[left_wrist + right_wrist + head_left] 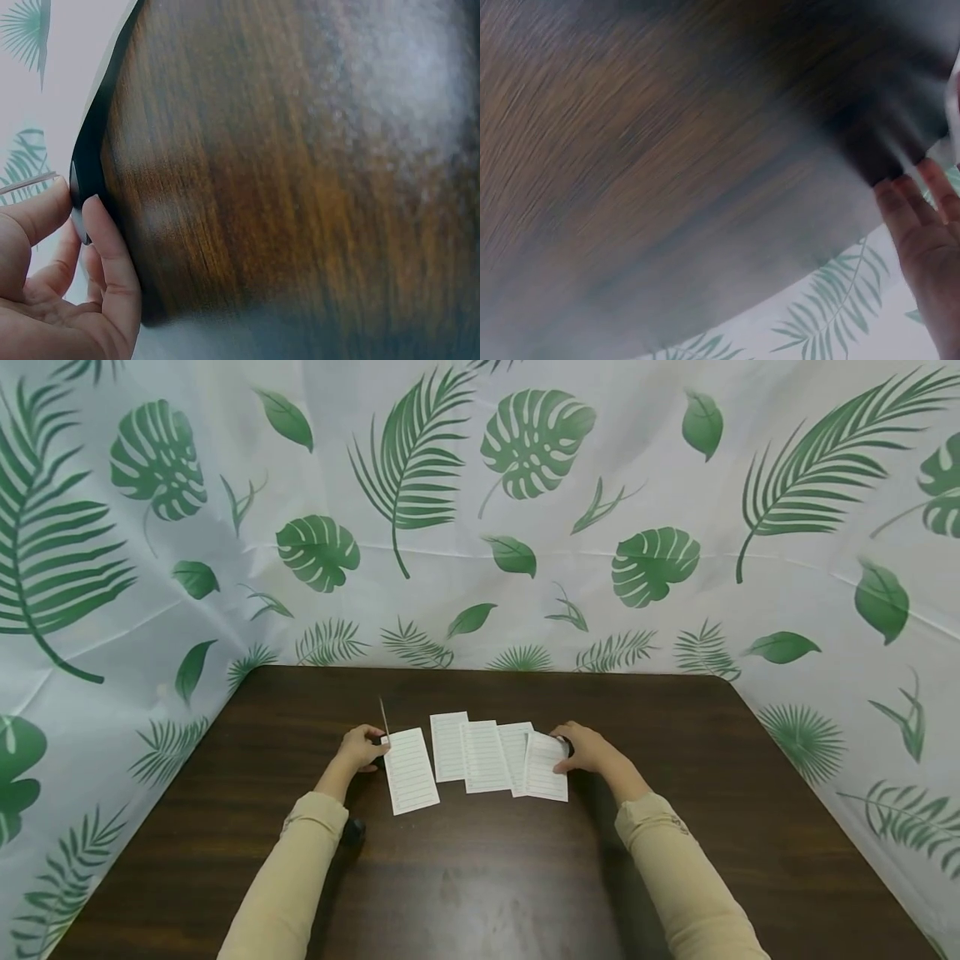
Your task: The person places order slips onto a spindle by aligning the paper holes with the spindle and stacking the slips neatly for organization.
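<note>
My left hand (pixel 360 749) pinches a white lined card (pixel 412 772) at its upper left edge. A thin stick-like thing (pixel 384 717) juts up from those fingertips, and a small black piece shows beside them. In the left wrist view the thumb and a finger of the left hand (pixel 75 277) close together. My right hand (pixel 587 750) grips the rightmost lined card (pixel 545 768), its thumb over the card and its fingers at the upper right edge. In the right wrist view the fingertips of the right hand (pixel 922 225) reach down at the dark tabletop.
Between the hands lie more lined cards, one (pixel 450 747) apart from the held left card, another (pixel 486 758) overlapping its neighbours. A dark wooden table (pixel 480 877) bears them. A leaf-printed white curtain (pixel 450 610) hangs behind and at both sides.
</note>
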### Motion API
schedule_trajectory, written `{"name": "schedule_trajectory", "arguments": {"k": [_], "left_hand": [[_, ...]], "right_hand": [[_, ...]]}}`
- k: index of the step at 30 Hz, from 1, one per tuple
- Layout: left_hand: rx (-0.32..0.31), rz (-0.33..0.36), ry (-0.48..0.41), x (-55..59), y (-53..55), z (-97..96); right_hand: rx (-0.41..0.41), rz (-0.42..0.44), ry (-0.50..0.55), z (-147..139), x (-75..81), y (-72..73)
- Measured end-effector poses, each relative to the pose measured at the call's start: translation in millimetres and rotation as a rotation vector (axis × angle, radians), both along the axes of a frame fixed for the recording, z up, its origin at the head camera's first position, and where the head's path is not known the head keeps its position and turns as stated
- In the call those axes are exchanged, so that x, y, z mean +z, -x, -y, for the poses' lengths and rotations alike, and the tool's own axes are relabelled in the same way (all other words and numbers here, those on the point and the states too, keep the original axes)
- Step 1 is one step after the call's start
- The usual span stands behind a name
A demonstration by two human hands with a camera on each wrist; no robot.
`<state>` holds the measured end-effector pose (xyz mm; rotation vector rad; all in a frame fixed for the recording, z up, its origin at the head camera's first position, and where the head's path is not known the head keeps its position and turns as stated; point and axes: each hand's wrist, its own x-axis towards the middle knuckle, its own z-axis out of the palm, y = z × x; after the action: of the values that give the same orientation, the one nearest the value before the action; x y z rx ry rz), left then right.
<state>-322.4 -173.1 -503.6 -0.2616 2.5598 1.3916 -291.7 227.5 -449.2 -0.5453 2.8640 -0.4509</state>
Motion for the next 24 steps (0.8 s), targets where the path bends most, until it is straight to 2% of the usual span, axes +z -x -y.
{"name": "schedule_trajectory", "arguments": {"k": [1, 4, 8, 10, 13, 14, 15, 18, 20, 22, 24], "left_hand": [[-0.004, -0.019, -0.011, -14.5, 10.6, 4.6], [-0.016, -0.020, -0.024, -50.7, 36.2, 15.2], [-0.010, -0.008, -0.041, -77.9, 55.9, 21.6], [-0.007, -0.035, -0.064, -89.8, 62.7, 25.8], [0.009, -0.080, -0.085, -102.6, 67.7, 31.0], [0.000, -0.076, -0.095, -89.3, 56.4, 28.3], [-0.007, -0.065, -0.086, -86.9, 54.4, 28.2], [0.006, -0.082, -0.073, -96.9, 58.1, 35.8], [0.014, -0.062, -0.075, -123.6, 76.9, 44.4], [0.037, -0.060, -0.086, -191.6, 124.5, 64.5], [0.049, -0.015, -0.078, -145.9, 94.9, 48.1]], "right_hand": [[0.003, 0.006, 0.012, 0.3, 0.6, 0.3], [-0.010, 0.033, 0.024, 0.8, 2.5, 1.9], [-0.051, 0.043, 0.039, 0.1, 3.7, 3.3], [-0.067, 0.033, 0.076, -0.7, 2.5, 3.3], [-0.094, 0.039, 0.153, -1.0, -1.6, 2.3], [-0.100, 0.041, 0.179, -1.1, -3.3, 2.2], [-0.111, 0.043, 0.205, -1.0, -4.9, 2.0], [-0.136, 0.025, 0.264, 3.0, -7.9, 4.1], [-0.159, 0.000, 0.303, 4.7, -8.4, 4.4], [-0.195, -0.022, 0.348, 5.4, -8.8, 3.5], [-0.228, -0.031, 0.396, 4.7, -9.2, 2.6]]}}
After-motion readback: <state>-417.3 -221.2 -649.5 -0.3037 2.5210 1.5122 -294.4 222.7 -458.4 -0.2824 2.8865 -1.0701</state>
